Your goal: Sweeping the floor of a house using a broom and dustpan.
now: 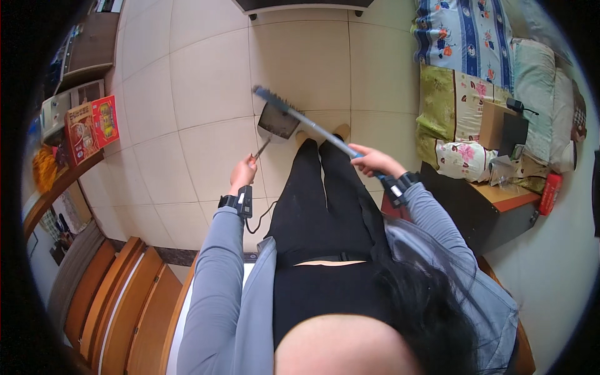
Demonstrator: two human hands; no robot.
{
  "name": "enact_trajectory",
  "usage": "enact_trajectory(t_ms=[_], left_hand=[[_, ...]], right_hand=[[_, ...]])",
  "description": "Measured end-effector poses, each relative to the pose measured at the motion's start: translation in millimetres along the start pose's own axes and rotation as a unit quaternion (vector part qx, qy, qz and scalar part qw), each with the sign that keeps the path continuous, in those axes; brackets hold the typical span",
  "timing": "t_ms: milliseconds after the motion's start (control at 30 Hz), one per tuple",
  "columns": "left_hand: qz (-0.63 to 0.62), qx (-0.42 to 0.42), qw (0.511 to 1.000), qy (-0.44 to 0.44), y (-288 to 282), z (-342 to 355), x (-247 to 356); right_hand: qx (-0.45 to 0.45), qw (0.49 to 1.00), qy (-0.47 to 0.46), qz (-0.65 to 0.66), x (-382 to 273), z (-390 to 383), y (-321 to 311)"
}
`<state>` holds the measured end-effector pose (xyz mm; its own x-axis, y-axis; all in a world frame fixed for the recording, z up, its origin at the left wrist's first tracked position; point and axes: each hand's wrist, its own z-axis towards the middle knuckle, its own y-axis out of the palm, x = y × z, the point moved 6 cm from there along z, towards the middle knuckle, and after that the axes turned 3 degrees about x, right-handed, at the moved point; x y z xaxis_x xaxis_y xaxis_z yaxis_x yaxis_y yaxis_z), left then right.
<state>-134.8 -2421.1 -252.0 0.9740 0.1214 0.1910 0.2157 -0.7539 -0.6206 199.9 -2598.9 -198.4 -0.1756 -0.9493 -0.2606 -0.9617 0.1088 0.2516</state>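
Note:
My left hand [243, 171] grips the thin handle of a dark grey dustpan [278, 122], which rests on the tiled floor just ahead of my feet. My right hand [373, 160] is closed around the long silver-blue handle of a broom [312, 125]. The broom's dark bristle head [270, 97] sits at the far upper edge of the dustpan. The handle runs diagonally from my right hand across the pan toward the upper left. Both wrists wear black bands, and grey sleeves cover my forearms.
Beige floor tiles [206, 81] spread ahead. A bed with patterned quilts and pillows [475, 69] lies at right, beside a brown bedside cabinet [494, 206]. At left a shelf holds red boxes [92, 125]. Wooden steps [125, 294] descend at lower left.

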Motion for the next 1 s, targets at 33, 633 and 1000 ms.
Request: enact_trajectory(t_ms=[33, 633, 1000], left_hand=[[-0.007, 0.0, 1.0, -0.004, -1.3, -2.5, -2.5], [-0.042, 0.037, 0.998, -0.039, 26.4, -25.7, -61.9], [0.13, 0.076, 0.987, -0.05, 1.5, -28.5, -56.2]], right_hand=[[0.02, 1.0, 0.0, -0.007, -4.1, -7.8, -11.7], [-0.03, 0.993, 0.009, -0.111, 22.5, 76.3, 98.4], [-0.007, 0.97, -0.012, 0.243, 15.7, -60.9, -46.6]])
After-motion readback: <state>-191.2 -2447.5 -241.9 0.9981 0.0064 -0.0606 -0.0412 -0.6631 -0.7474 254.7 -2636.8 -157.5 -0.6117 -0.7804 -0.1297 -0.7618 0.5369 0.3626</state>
